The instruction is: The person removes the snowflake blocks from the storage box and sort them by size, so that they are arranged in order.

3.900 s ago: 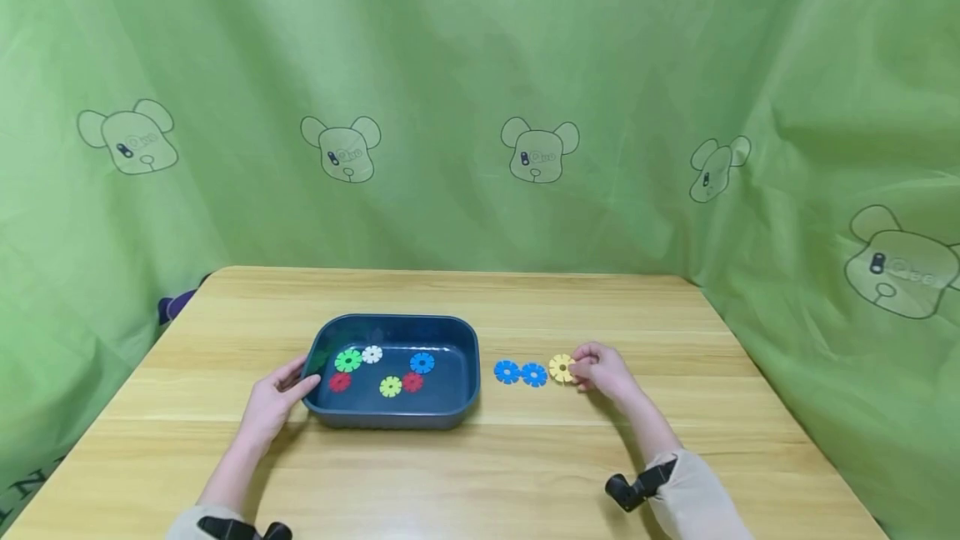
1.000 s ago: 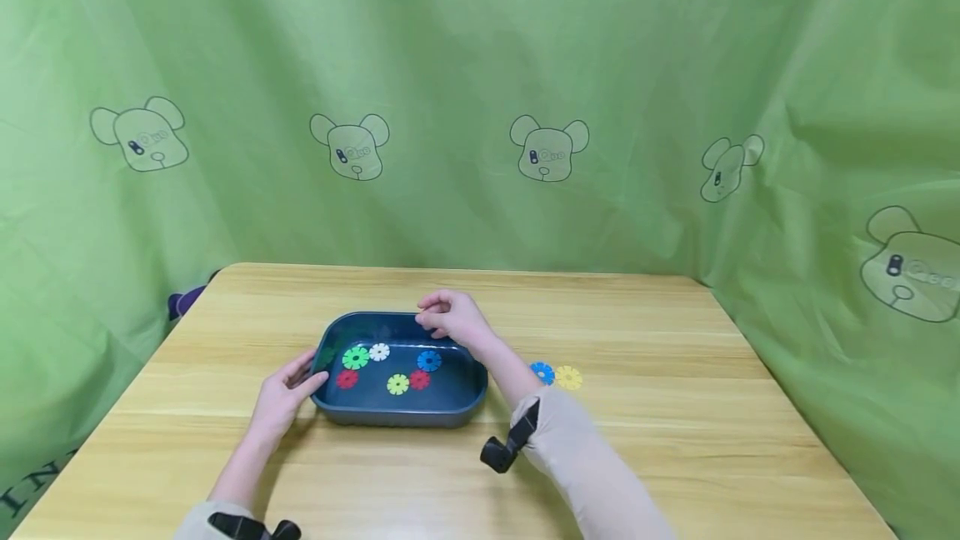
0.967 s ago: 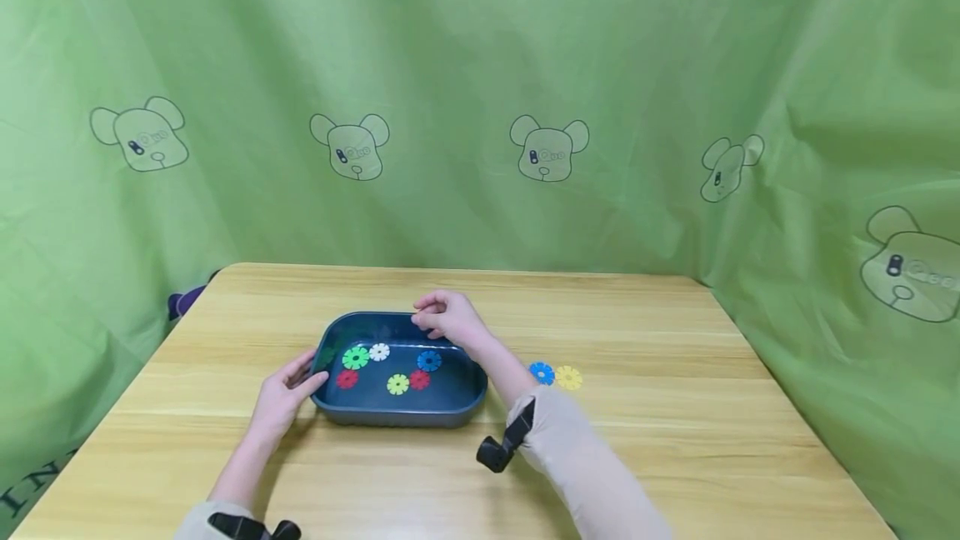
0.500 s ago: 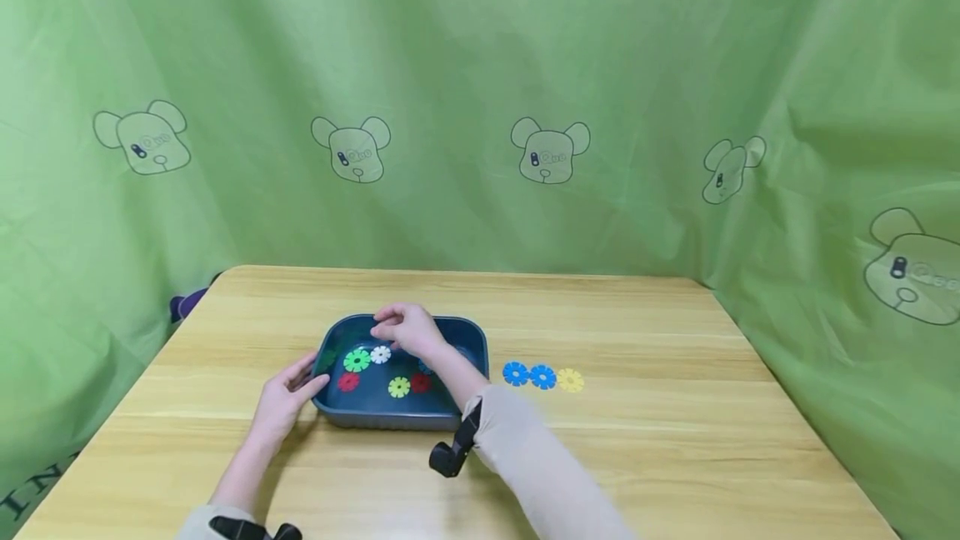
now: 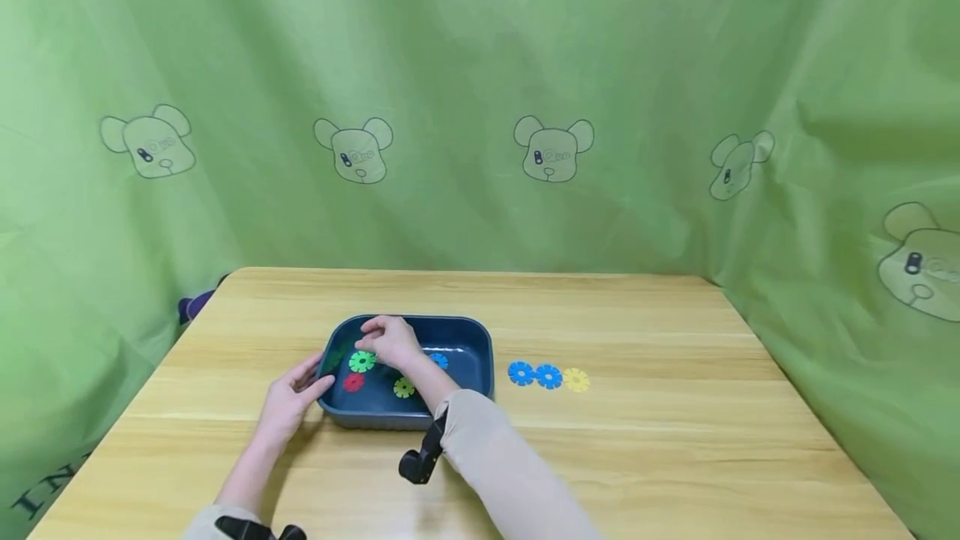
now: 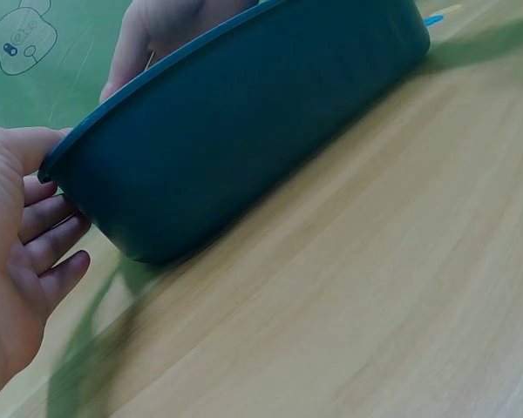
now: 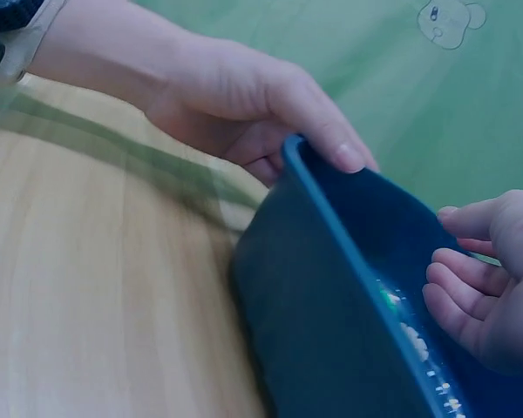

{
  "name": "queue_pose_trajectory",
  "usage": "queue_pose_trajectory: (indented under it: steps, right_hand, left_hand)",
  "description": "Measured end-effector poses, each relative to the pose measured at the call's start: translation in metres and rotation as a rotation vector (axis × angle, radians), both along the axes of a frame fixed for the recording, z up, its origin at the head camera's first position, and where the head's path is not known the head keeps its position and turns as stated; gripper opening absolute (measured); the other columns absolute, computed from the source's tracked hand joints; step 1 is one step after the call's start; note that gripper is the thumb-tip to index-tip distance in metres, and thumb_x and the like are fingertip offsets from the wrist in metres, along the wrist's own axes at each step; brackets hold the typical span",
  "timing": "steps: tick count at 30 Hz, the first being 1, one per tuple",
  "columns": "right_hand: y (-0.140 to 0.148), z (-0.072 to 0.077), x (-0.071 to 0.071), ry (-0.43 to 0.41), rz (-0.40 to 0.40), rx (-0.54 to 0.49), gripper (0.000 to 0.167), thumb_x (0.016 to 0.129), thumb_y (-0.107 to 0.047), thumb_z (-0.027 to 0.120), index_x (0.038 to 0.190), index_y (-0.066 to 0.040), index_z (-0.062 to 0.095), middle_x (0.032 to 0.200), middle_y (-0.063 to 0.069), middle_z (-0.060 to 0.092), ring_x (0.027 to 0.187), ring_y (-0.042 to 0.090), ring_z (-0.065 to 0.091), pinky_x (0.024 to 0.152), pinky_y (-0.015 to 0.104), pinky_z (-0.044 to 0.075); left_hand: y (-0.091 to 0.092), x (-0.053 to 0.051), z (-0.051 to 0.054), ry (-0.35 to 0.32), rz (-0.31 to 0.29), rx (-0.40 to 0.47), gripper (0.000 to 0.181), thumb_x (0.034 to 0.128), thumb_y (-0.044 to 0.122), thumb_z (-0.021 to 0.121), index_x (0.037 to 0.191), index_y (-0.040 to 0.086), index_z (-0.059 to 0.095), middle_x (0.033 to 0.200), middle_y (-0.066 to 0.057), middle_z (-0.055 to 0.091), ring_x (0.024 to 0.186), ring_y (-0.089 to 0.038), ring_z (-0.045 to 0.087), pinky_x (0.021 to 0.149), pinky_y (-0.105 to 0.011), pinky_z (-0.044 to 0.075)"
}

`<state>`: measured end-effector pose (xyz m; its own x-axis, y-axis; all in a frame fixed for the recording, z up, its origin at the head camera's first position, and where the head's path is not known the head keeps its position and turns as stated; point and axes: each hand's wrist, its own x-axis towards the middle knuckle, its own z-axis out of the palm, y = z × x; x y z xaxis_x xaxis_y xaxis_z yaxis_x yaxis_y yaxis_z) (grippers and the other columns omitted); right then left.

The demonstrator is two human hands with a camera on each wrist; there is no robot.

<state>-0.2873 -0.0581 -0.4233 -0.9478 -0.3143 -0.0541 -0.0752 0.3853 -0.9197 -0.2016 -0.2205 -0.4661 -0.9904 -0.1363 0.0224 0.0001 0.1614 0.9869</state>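
Note:
A dark blue plastic tray [image 5: 375,421] stands on the table with flower-shaped plastic discs inside. My left hand [image 5: 288,402] pinches its left rim, thumb over the edge and fingers against the outer wall, as the left wrist view [image 6: 9,235] shows. Above the tray's left half hovers my right hand [image 5: 396,344], fingers loosely bent and nothing visible between them. Near its fingertips lies a green disc [image 5: 357,361], with a red disc [image 5: 354,382] below it. A yellow-green disc [image 5: 402,388] and a blue disc [image 5: 439,360] show beside the right forearm, which hides other discs.
Right of the tray, a blue disc [image 5: 521,373], a second blue disc [image 5: 549,377] and a yellow disc [image 5: 576,380] lie in a row on the wooden table [image 5: 675,440]. A green curtain [image 5: 450,65] hangs behind the table.
My right hand set the yellow disc beside the blue ones, let go, then moved left over the tray and lower towards the green disc. My left hand stays on the tray rim.

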Motion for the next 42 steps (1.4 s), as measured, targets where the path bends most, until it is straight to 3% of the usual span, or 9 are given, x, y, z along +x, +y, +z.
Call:
queue_pose_trajectory:
  steps: [7, 13, 23, 27, 33, 42]
  right_hand:
    - [-0.002, -0.009, -0.001, 0.003, -0.002, 0.069, 0.023, 0.081, -0.007, 0.071, 0.104, -0.003, 0.066, 0.08, 0.002, 0.065, 0.071, 0.018, 0.061, 0.055, 0.022, 0.048]
    - [0.003, -0.02, -0.004, 0.055, 0.023, 0.182, 0.033, 0.081, -0.009, 0.072, 0.112, -0.004, 0.064, 0.093, 0.006, 0.066, 0.085, 0.016, 0.06, 0.069, 0.025, 0.05]
    - [0.003, -0.028, -0.005, 0.074, 0.09, 0.275, 0.038, 0.082, -0.011, 0.071, 0.118, -0.004, 0.062, 0.11, 0.007, 0.064, 0.105, 0.022, 0.056, 0.088, 0.031, 0.046]
    - [0.001, -0.029, -0.002, 0.109, 0.11, 0.332, 0.036, 0.08, -0.01, 0.072, 0.115, -0.005, 0.064, 0.107, 0.007, 0.064, 0.1, 0.021, 0.056, 0.085, 0.03, 0.046]
    - [-0.004, -0.03, 0.003, 0.193, 0.168, 0.485, 0.034, 0.08, -0.016, 0.073, 0.113, -0.007, 0.066, 0.105, 0.008, 0.057, 0.094, 0.019, 0.052, 0.082, 0.027, 0.045]
    - [-0.01, -0.028, 0.003, 0.247, 0.183, 0.683, 0.04, 0.083, -0.025, 0.07, 0.119, -0.011, 0.063, 0.105, 0.006, 0.053, 0.094, 0.017, 0.053, 0.079, 0.029, 0.047]
  left_hand:
    - [0.004, -0.003, -0.003, 0.019, 0.007, 0.019, 0.049, 0.0889, 0.006, 0.061, 0.134, -0.006, 0.044, 0.132, -0.025, 0.047, 0.119, -0.033, 0.046, 0.081, -0.009, 0.043]
    - [0.006, -0.004, -0.006, 0.049, 0.007, 0.024, 0.049, 0.0875, 0.003, 0.061, 0.132, -0.008, 0.045, 0.13, -0.026, 0.048, 0.117, -0.033, 0.047, 0.081, -0.011, 0.044]
    - [0.009, -0.004, -0.006, 0.054, -0.006, 0.039, 0.048, 0.0877, 0.002, 0.061, 0.132, -0.008, 0.045, 0.131, -0.026, 0.048, 0.118, -0.036, 0.045, 0.081, -0.011, 0.044]
    - [0.008, -0.003, -0.006, 0.053, -0.007, 0.037, 0.048, 0.0881, 0.003, 0.061, 0.132, -0.007, 0.045, 0.131, -0.025, 0.048, 0.118, -0.033, 0.047, 0.082, -0.011, 0.043]
    - [0.003, 0.001, -0.007, 0.041, 0.015, 0.033, 0.049, 0.0882, 0.004, 0.061, 0.133, -0.006, 0.045, 0.132, -0.024, 0.048, 0.111, -0.016, 0.052, 0.082, -0.011, 0.043]
    - [-0.001, -0.001, -0.006, 0.04, 0.017, 0.003, 0.049, 0.0879, 0.006, 0.062, 0.133, -0.005, 0.046, 0.131, -0.024, 0.048, 0.114, -0.024, 0.051, 0.082, -0.011, 0.043]
